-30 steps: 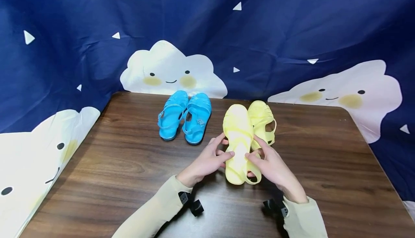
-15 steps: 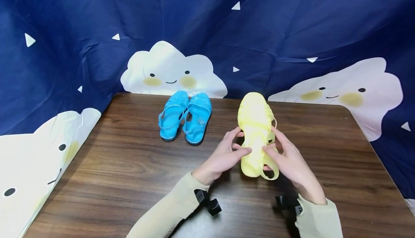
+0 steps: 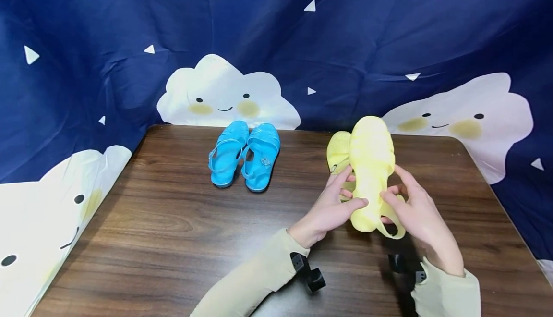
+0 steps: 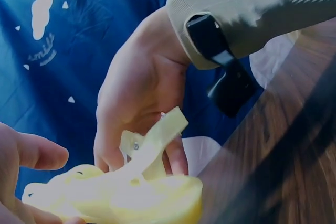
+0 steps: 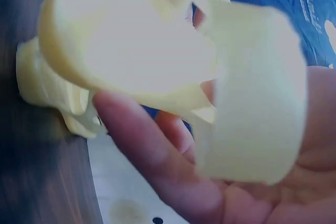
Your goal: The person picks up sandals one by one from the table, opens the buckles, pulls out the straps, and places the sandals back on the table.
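Note:
A pale yellow sandal point(image 3: 371, 163) hangs raised over the right part of the table, toe pointing away, its broad face washed out by light. My left hand point(image 3: 330, 209) holds its left side, thumb on the near half. On the other side my right hand point(image 3: 419, 211) grips it next to the looped heel strap point(image 3: 399, 228). In the right wrist view the strap of this sandal point(image 5: 252, 93) lies across the palm. A second yellow sandal point(image 3: 338, 150) rests on the table behind, partly hidden by the held one and my left hand.
Two blue sandals point(image 3: 261, 158) stand side by side near the back of the brown wooden table point(image 3: 173, 221), left of the yellow pair. A dark blue curtain point(image 3: 337, 33) with smiling clouds hangs directly behind the table's back edge.
Both hands have carried the yellow sandal rightward and somewhat farther back, passing in front of the second yellow sandal, which now shows on its left. The blue sandals stay put.

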The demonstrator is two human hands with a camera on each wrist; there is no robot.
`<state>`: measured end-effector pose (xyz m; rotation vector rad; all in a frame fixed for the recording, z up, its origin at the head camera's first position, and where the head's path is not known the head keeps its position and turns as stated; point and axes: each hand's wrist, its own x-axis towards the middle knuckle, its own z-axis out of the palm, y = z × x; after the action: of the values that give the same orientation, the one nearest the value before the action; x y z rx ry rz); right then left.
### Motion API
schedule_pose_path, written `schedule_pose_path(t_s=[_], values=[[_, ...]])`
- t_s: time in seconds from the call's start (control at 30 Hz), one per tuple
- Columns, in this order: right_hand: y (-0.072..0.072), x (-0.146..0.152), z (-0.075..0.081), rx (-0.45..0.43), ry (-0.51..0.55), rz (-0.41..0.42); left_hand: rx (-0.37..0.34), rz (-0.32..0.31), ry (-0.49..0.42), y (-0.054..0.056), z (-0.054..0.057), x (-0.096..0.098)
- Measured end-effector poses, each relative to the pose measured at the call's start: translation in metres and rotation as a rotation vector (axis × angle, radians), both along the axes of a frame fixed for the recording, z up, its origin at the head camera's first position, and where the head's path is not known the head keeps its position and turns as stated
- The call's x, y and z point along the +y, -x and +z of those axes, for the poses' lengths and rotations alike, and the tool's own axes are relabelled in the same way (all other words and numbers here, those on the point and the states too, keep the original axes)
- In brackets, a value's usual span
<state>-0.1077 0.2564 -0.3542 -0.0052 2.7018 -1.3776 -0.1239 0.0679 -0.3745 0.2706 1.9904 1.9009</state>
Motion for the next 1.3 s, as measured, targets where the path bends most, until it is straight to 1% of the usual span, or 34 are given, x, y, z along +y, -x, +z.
schedule_pose_path(t_s=[0.1,0.2,0.33,0.47,0.67,0.77,0.87,1.0,1.1,1.2,1.3], values=[[0.0,0.007,0.0,0.019,-0.031,-0.012,-0.007,0.007,0.015,-0.001,0.001,0.01],[0.001,0.013,-0.001,0.02,-0.06,-0.024,-0.011,0.012,0.036,-0.003,0.001,0.02],[0.001,0.018,-0.003,0.007,-0.071,-0.038,-0.028,0.018,0.035,-0.005,0.0,0.03],[0.002,0.022,-0.006,-0.025,-0.096,-0.062,-0.03,0.023,0.025,-0.007,-0.004,0.039],[0.003,0.031,-0.01,-0.084,-0.155,-0.099,-0.017,0.019,0.044,-0.011,-0.01,0.052],[0.004,0.036,-0.013,-0.101,-0.177,-0.1,-0.021,0.01,0.023,-0.012,-0.013,0.057],[0.005,0.04,-0.016,-0.112,-0.195,-0.102,-0.048,0.002,-0.012,-0.013,-0.017,0.06],[0.007,0.044,-0.019,-0.144,-0.179,-0.107,-0.077,-0.007,-0.02,-0.011,-0.022,0.064],[0.009,0.046,-0.021,-0.181,-0.138,-0.113,-0.082,-0.005,0.004,-0.008,-0.026,0.066],[0.01,0.047,-0.024,-0.212,-0.119,-0.12,-0.095,0.002,0.015,-0.006,-0.03,0.069],[0.011,0.05,-0.027,-0.238,-0.127,-0.117,-0.122,0.007,0.014,-0.003,-0.034,0.072]])
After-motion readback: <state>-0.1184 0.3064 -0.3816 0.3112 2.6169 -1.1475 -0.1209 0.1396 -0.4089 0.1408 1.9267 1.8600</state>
